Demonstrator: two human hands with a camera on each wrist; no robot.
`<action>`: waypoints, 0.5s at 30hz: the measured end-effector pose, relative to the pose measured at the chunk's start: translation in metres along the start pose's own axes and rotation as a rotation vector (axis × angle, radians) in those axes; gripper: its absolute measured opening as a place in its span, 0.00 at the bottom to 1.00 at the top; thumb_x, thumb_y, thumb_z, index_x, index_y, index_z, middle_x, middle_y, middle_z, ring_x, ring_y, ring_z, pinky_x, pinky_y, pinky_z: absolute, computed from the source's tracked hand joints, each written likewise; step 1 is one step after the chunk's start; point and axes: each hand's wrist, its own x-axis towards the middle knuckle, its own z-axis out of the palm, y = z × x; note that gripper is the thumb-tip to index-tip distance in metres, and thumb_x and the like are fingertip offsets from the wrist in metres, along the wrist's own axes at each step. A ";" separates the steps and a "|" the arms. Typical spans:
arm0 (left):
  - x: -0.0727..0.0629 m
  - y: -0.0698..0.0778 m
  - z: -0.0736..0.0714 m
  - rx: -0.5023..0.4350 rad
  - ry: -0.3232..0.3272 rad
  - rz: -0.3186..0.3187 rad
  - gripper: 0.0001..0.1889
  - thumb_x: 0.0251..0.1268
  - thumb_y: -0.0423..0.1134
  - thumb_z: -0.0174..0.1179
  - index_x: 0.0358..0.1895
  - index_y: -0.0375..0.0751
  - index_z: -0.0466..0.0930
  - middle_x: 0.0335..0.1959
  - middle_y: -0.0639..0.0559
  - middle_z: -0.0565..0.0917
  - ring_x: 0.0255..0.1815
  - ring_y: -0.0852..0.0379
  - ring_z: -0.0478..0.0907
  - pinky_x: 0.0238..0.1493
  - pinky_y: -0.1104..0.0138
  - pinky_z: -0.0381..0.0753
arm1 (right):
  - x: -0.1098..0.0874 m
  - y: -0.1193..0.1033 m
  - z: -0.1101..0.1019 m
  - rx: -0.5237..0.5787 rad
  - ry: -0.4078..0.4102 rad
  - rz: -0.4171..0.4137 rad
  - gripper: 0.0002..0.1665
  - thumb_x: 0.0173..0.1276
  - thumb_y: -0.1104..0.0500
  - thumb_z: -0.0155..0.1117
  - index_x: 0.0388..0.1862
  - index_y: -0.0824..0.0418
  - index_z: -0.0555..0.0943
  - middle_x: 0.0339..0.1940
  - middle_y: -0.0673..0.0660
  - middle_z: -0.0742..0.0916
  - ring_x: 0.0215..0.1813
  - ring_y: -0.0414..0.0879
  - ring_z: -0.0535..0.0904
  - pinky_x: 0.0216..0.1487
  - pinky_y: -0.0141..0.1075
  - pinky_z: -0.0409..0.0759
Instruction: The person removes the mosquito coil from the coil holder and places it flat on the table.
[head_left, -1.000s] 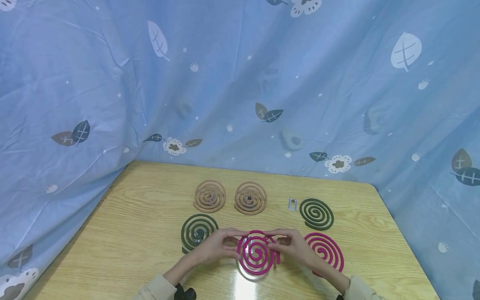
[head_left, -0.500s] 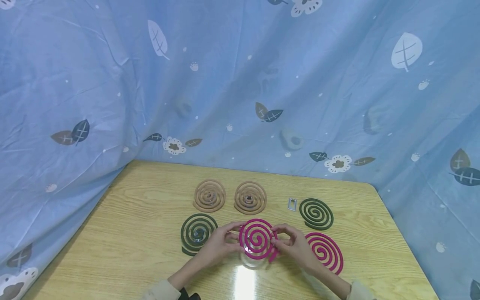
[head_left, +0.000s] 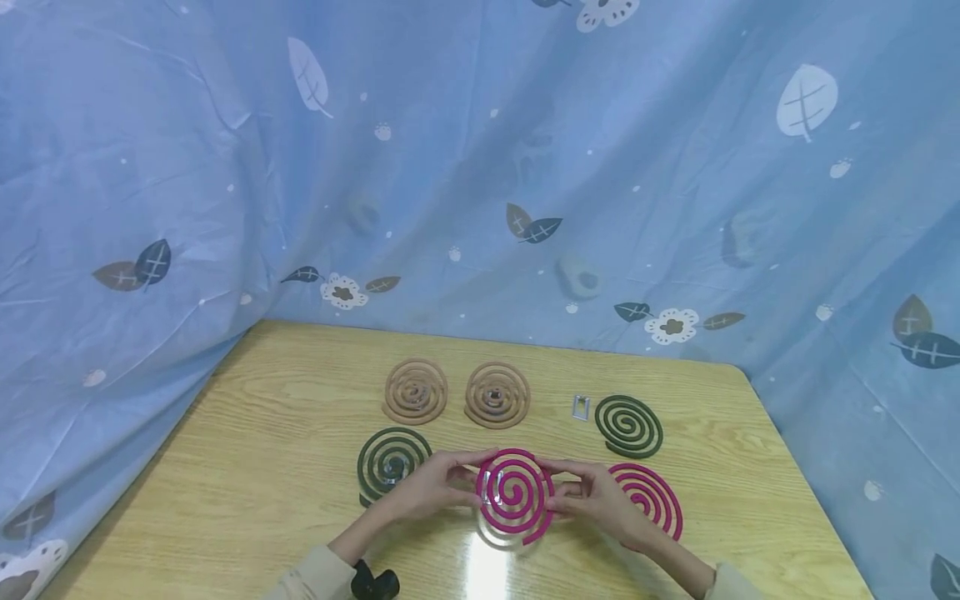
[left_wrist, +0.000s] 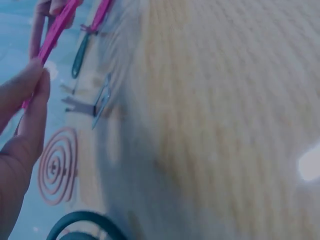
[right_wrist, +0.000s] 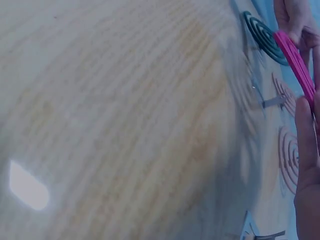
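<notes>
A pink mosquito coil (head_left: 515,492) is held up between both hands over the near middle of the table. My left hand (head_left: 435,485) pinches its left edge, thumb below and fingers above. On the opposite edge my right hand (head_left: 596,497) grips it the same way. Both wrist views show the coil edge-on, raised off the tabletop. Beneath it stands a small metal coil stand (left_wrist: 101,102), its upright prong pointing toward the coil. A second pink coil (head_left: 640,502) lies beside my right hand, partly hidden by the forearm.
Two brown coils (head_left: 415,392) sit on stands at the back of the wooden table (head_left: 285,467). A dark green coil (head_left: 395,467) is left of my left hand. Another green coil (head_left: 628,425) lies back right, beside a bare metal stand (head_left: 581,407). A blue curtain (head_left: 420,167) hangs behind.
The held pink coil has turned in my hands, its outer tail swinging from the right side to the bottom. It rose slightly, then came back down a little. Other coils stay put.
</notes>
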 end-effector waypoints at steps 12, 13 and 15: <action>0.004 -0.011 0.015 -0.088 0.201 0.068 0.32 0.51 0.22 0.66 0.63 0.25 0.68 0.57 0.30 0.73 0.50 0.39 0.79 0.51 0.67 0.83 | -0.002 0.001 0.002 -0.089 0.219 0.037 0.36 0.61 0.68 0.67 0.65 0.77 0.66 0.55 0.74 0.78 0.41 0.41 0.84 0.45 0.40 0.86; 0.004 -0.011 0.015 -0.081 0.198 0.066 0.31 0.51 0.22 0.66 0.63 0.25 0.69 0.57 0.31 0.73 0.50 0.39 0.79 0.51 0.67 0.82 | -0.002 0.000 0.001 -0.117 0.215 0.037 0.36 0.60 0.68 0.68 0.65 0.77 0.66 0.53 0.75 0.79 0.40 0.41 0.84 0.44 0.39 0.86; 0.004 -0.010 0.014 -0.061 0.186 0.060 0.32 0.51 0.23 0.67 0.63 0.27 0.69 0.58 0.32 0.72 0.51 0.40 0.78 0.53 0.68 0.82 | -0.002 0.000 -0.001 -0.154 0.196 0.027 0.36 0.58 0.69 0.68 0.65 0.77 0.67 0.48 0.75 0.81 0.39 0.41 0.84 0.43 0.37 0.86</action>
